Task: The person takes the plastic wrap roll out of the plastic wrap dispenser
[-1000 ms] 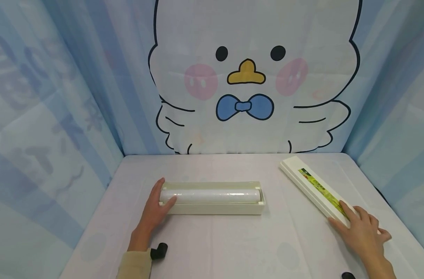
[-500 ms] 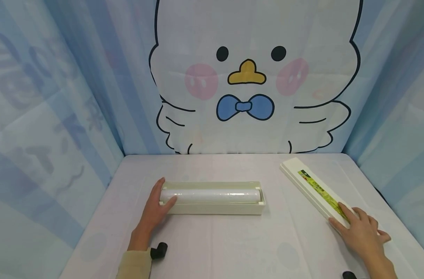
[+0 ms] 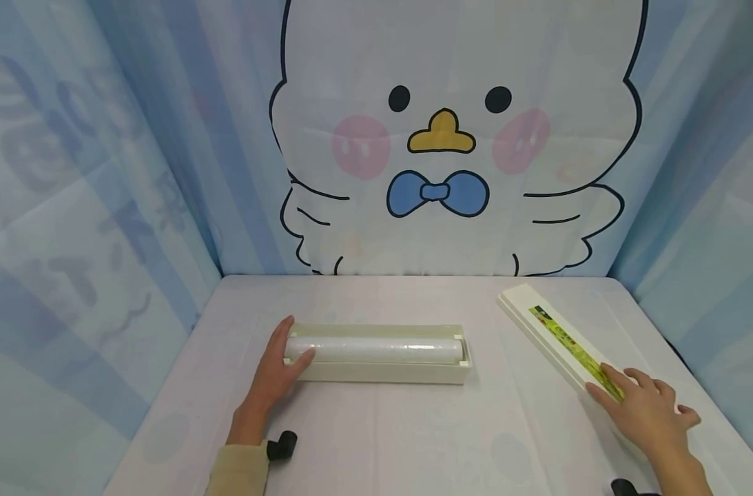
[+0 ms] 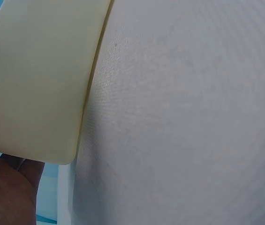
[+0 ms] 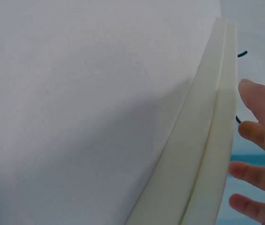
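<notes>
A pale cream cling film box (image 3: pixel 382 373) lies lengthwise on the table, its top off and a shiny white roll of film (image 3: pixel 376 350) inside. At its left end my left hand (image 3: pixel 275 372) grips it, thumb over the front rim and fingers at the back. The left wrist view shows the box wall (image 4: pixel 38 84) close up. To the right, the long box lid (image 3: pixel 520 297) with a green label (image 3: pixel 568 344) lies slanted on the table. My right hand (image 3: pixel 652 417) hovers over its near end; the right wrist view shows the fingers spread and apart from the lid (image 5: pixel 188 154).
The table (image 3: pixel 413 441) has a white cloth. Blue-and-white curtains (image 3: pixel 91 241) stand on the left and right, and a cartoon-printed backdrop (image 3: pixel 438 238) rises behind the back edge. Black mounts (image 3: pixel 282 446) show by both wrists.
My right hand has loosened from the lid and moved slightly to the right. The lid lies in about the same place. The left hand and the box stay put; the head view tilts a little.
</notes>
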### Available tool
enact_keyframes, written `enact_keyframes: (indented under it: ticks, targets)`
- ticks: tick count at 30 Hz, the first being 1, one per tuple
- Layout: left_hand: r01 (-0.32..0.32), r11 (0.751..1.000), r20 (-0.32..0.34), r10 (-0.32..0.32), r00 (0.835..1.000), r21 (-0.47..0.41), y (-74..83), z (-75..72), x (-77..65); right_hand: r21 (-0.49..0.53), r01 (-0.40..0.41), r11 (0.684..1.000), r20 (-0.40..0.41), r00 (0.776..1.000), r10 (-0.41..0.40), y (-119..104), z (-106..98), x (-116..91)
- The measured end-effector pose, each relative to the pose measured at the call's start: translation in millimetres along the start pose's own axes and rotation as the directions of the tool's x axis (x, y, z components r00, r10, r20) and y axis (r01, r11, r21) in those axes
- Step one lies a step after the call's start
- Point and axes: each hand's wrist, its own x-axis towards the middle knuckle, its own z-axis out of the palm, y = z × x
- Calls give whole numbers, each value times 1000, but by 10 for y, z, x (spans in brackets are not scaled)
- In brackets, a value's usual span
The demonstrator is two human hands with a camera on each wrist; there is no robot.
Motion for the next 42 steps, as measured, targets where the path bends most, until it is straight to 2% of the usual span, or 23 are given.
enact_keyframes:
  ticks: [4, 11, 19, 33, 42]
  targets:
    - [-6, 1000, -3, 6, 1000, -4, 4, -5, -1, 1, 72, 997, -105, 992, -71, -127, -30, -38]
    - [-17, 1000, -6, 17, 1000, -9, 9, -7, -1, -1, 162, 987, -244, 957, -158, -401, -141, -73]
    - [-3, 1000, -8, 3, 1000, 2, 9, -1, -9, 13, 198, 980, -283, 941, -186, -506, -208, -80]
    - [0, 1000, -2, 0, 1000, 14, 18, -2, -1, 47, 281, 959, -366, 898, -245, -720, -289, -85]
    - [6, 1000, -6, -6, 1000, 9, 27, -8, -7, 57, 338, 939, -381, 877, -293, -871, -314, -54]
